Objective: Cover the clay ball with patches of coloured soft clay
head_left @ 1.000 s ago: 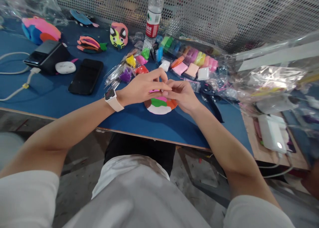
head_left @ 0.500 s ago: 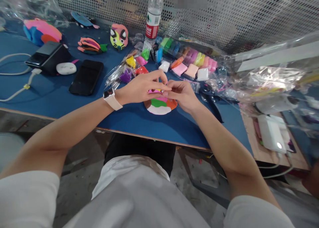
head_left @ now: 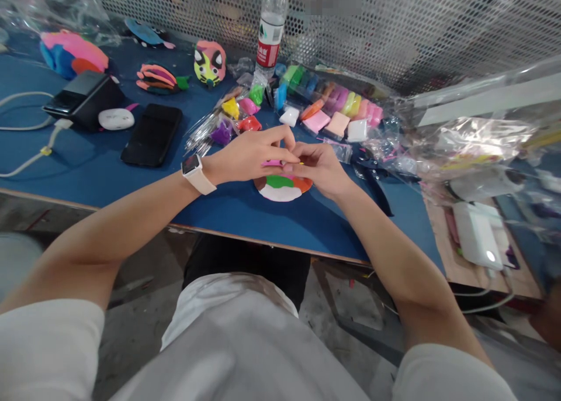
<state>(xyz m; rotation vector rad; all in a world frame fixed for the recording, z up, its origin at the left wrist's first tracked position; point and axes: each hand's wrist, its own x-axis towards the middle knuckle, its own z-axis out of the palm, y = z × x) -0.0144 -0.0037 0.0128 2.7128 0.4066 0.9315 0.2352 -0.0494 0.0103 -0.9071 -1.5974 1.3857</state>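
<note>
A round, many-coloured modelling clay piece [head_left: 280, 182] lies on the blue table near its front edge, with white, green, orange, brown and pink patches. My left hand [head_left: 258, 152], wearing a watch [head_left: 197, 173] on the wrist, reaches over its upper part with bent fingers. From the other side my right hand [head_left: 322, 167] meets it, thumb and fingers pinched together. The fingertips of both hands touch above the clay and hide its far side. Whatever sits between them is too small to make out; a speck of yellow shows by the right fingers.
Coloured clay packs [head_left: 337, 111] and a plastic bottle [head_left: 269, 38] stand beyond my hands. To the left lie a phone [head_left: 152, 135], a white mouse [head_left: 116, 119] and a clay cat face [head_left: 210, 64]. Crumpled plastic wrap [head_left: 477, 141] and a white charger [head_left: 477, 234] are at the right.
My fingers have shifted slightly over the clay, and the left fingertips sit a little lower. The clay piece stays in place.
</note>
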